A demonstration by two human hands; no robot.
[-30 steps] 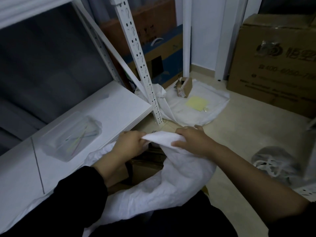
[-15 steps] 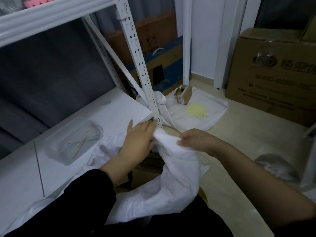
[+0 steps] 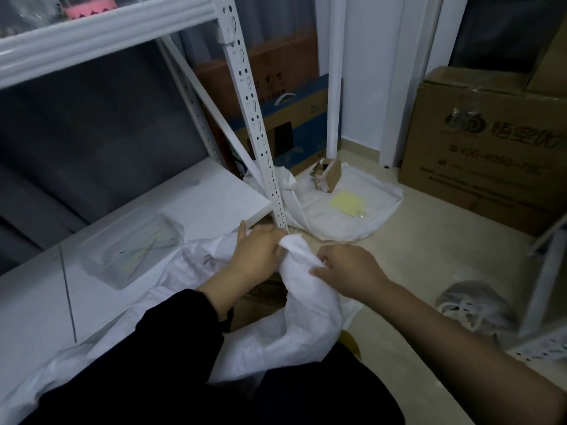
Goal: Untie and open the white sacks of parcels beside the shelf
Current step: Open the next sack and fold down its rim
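Both your hands, left (image 3: pixel 257 250) and right (image 3: pixel 346 268), pinch the crumpled woven white sack (image 3: pixel 306 302) at its bunched neck, knuckles up.

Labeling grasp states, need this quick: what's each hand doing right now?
Left hand: closed, gripping the bunched neck of the white sack.
Right hand: closed, fingers curled and pinching the same sack just below the neck.

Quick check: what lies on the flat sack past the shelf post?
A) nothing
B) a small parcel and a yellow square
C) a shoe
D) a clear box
B: a parcel and a yellow square rest on the flat sack, beyond the post.
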